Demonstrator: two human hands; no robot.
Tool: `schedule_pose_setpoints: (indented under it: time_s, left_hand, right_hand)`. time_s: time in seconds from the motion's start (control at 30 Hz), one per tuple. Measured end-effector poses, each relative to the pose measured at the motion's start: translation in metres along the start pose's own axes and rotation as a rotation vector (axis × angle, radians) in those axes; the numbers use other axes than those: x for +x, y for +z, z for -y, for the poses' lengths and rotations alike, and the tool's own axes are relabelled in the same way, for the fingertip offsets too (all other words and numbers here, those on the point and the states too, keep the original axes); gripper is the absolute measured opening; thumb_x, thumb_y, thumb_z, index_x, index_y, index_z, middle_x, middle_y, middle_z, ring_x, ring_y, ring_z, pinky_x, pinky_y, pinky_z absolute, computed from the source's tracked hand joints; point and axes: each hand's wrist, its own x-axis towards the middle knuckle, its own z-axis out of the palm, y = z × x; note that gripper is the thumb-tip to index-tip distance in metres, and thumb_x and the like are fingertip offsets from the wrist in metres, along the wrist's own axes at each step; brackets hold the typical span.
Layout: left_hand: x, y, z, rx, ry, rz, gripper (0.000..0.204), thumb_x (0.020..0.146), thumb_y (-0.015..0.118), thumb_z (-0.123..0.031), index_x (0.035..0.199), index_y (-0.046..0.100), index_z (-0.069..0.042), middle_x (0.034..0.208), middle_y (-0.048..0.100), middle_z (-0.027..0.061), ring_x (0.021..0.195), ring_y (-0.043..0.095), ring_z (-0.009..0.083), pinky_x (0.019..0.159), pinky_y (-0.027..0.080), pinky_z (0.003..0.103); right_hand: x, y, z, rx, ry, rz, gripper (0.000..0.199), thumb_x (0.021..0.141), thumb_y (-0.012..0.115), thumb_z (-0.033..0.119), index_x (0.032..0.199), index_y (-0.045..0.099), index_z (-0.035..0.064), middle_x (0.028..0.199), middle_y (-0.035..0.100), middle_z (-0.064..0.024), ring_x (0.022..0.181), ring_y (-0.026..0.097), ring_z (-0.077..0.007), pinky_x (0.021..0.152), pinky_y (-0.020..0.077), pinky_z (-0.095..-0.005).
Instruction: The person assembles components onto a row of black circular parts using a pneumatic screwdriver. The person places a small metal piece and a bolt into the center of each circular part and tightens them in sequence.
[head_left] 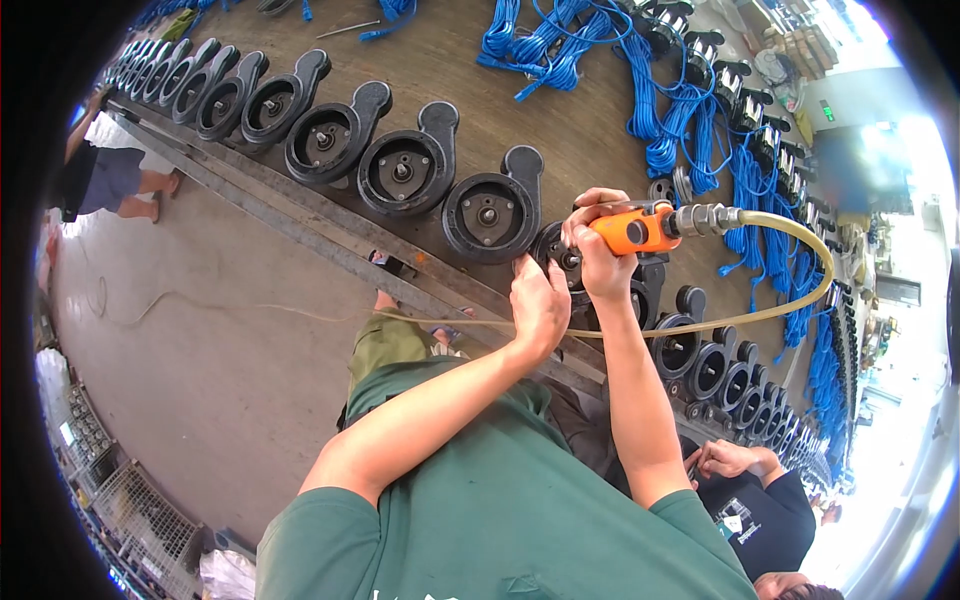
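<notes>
My right hand [604,262] is wrapped round an orange air tool [640,231], with metal fittings and a clear yellowish hose [822,262] at its end. The tool is over a black round housing [547,243] on the workbench, hiding much of it. At that housing's near rim, my left hand [540,305] grips with bent fingers; the fingertips are partly hidden. Just to the left stands another black round housing [488,216], with a threaded stud in its middle and a short arm at its top. Whether the tool's tip touches a stud cannot be seen.
More such housings line the near edge of the wooden workbench [440,70]. Blue cable bundles [585,50] lie along its far side. The hose trails across to the floor [230,350]. A co-worker's hand [725,458] is at the lower right; another person [110,180] stands far left.
</notes>
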Motion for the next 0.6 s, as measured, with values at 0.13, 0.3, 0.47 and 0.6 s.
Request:
schedule_pose_setpoints:
  time_s: [0.13, 0.3, 0.47, 0.6]
  left_hand:
    - [0.000, 0.001, -0.001, -0.005, 0.014, -0.019, 0.042, 0.096, 0.054, -0.018, 0.124, 0.045, 0.012, 0.108, 0.061, 0.0356, 0.097, 0.062, 0.0506, 0.087, 0.051, 0.052]
    - [0.000, 0.003, 0.002, -0.046, -0.014, -0.006, 0.046, 0.095, 0.055, -0.017, 0.128, 0.044, 0.012, 0.113, 0.060, 0.0360, 0.103, 0.061, 0.0498, 0.091, 0.049, 0.051]
    - [0.000, 0.003, 0.001, -0.015, -0.065, 0.033, 0.053, 0.097, 0.052, -0.026, 0.135, 0.039, 0.009, 0.114, 0.060, 0.0386, 0.111, 0.058, 0.0512, 0.095, 0.047, 0.052]
    - [-0.001, 0.000, -0.002, -0.036, -0.073, 0.058, 0.057, 0.097, 0.053, -0.028, 0.137, 0.037, 0.009, 0.114, 0.060, 0.0385, 0.112, 0.057, 0.0515, 0.096, 0.046, 0.052]
  right_hand:
    - [-0.003, 0.000, -0.004, -0.047, -0.018, 0.025, 0.025, 0.082, 0.056, 0.001, 0.106, 0.049, -0.0011, 0.073, 0.054, -0.0055, 0.064, 0.054, -0.0138, 0.064, 0.0482, -0.0290]
    - [-0.003, -0.004, -0.013, -0.061, -0.037, 0.009, 0.022, 0.082, 0.056, 0.001, 0.103, 0.049, 0.0020, 0.075, 0.053, -0.0049, 0.067, 0.054, -0.0139, 0.066, 0.0481, -0.0292]
    - [-0.006, 0.000, -0.017, 0.001, -0.019, 0.003, 0.022, 0.080, 0.058, -0.001, 0.101, 0.051, 0.0023, 0.079, 0.055, -0.0046, 0.071, 0.055, -0.0127, 0.068, 0.0489, -0.0285]
    - [-0.009, -0.001, -0.017, 0.069, -0.001, -0.021, 0.024, 0.078, 0.062, -0.005, 0.100, 0.056, 0.0015, 0.085, 0.060, -0.0044, 0.074, 0.059, -0.0105, 0.068, 0.0505, -0.0258]
